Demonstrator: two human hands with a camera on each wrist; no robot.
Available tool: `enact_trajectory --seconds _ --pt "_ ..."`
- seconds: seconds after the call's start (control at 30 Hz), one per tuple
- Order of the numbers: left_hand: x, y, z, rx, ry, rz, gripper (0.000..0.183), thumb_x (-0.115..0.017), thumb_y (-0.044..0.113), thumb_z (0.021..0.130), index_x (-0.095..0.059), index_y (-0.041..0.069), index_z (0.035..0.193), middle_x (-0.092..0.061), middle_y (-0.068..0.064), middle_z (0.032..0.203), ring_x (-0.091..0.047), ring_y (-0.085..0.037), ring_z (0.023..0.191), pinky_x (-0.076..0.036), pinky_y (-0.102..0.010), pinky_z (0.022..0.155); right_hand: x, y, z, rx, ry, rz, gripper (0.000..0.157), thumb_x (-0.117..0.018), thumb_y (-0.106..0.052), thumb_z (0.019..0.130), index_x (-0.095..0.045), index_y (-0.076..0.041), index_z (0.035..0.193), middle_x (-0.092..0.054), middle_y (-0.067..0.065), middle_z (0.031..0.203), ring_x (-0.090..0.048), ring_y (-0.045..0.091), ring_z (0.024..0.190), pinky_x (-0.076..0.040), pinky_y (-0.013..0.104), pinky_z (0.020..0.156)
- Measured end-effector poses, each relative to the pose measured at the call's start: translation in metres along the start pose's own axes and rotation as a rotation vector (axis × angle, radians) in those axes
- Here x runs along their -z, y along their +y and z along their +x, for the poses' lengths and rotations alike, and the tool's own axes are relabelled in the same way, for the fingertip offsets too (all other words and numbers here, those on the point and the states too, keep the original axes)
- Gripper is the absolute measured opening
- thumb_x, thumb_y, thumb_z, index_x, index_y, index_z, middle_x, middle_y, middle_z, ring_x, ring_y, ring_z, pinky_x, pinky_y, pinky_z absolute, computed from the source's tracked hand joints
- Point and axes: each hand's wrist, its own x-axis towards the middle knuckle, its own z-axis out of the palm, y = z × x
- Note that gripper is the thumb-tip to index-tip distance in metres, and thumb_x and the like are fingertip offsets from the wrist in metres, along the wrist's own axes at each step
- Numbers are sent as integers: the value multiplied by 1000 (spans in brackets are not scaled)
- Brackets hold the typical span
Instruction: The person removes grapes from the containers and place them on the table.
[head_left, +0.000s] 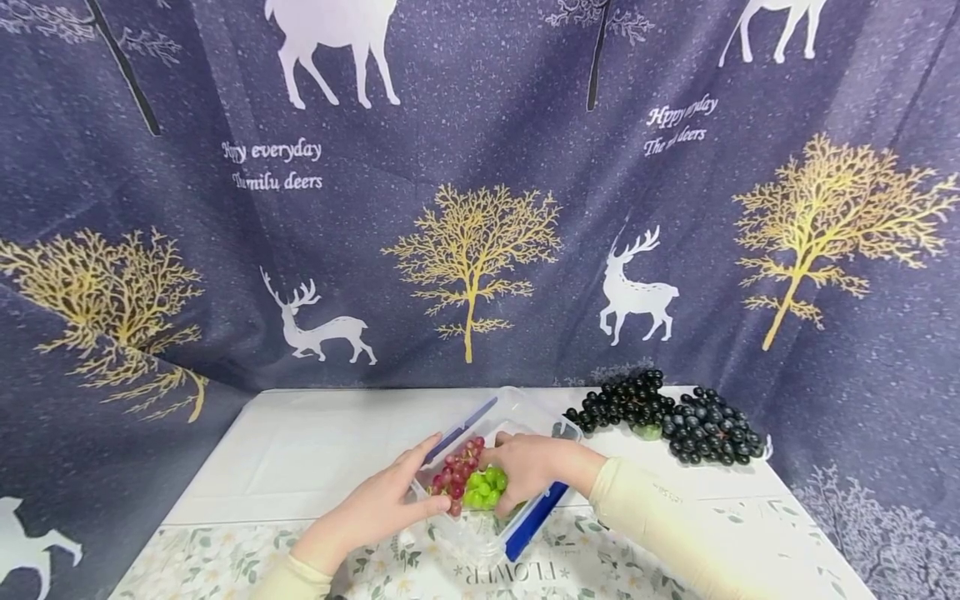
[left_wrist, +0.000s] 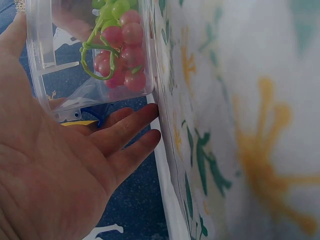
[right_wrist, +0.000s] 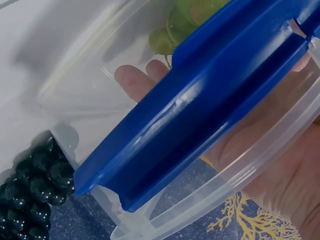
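A clear plastic lunch box (head_left: 472, 546) with blue clip flaps (right_wrist: 200, 95) sits tilted between both hands. My left hand (head_left: 386, 504) rests along its left side; in the left wrist view, extended fingers (left_wrist: 132, 135) lie under the box wall near the tabletop. Inside, red grapes (head_left: 454, 475) lie at the left, with green grapes (head_left: 486, 487) beside them. My right hand (head_left: 528, 467) reaches into the box from the right, thumb and curled fingers on either side of the green grapes. Through the clear wall, the right wrist view shows some of its fingertips; a blue clip covers the rest.
Bunches of black grapes (head_left: 712, 429) lie at the back right of the white table, with a small green piece (head_left: 648, 432) among them. A floral cloth (head_left: 210, 554) covers the front. Behind hangs a dark blue curtain (head_left: 480, 125) with deer and trees.
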Motion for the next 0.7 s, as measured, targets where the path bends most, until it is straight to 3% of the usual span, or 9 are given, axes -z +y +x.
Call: enact_trajectory --seconds 0.17,0.37,0.7 --pt "0 1 2 54 -17 -17 96 -70 62 106 -21 26 180 -42 -17 174 -67 -21 111 -58 -51 84 -1 -3 2 -19 -7 -42 76 -93 -57 81 -69 -34 149 -64 0 137 -66 27 120 -57 48 102" --pt "-2 1 1 58 -3 2 96 -71 61 106 -22 26 180 -41 -15 176 -68 -31 127 -58 -59 96 -4 -8 4 -35 -11 -97 80 -95 -58 77 -69 -33 148 -65 0 134 -65 29 119 -58 49 101" --pt "-2 -2 2 66 -14 4 96 -70 61 106 -21 26 180 -38 -14 177 -67 -20 115 -58 -51 89 -9 -16 9 -75 3 -174 81 -97 -59 73 -69 -32 145 -65 2 131 -64 27 115 -58 45 96"
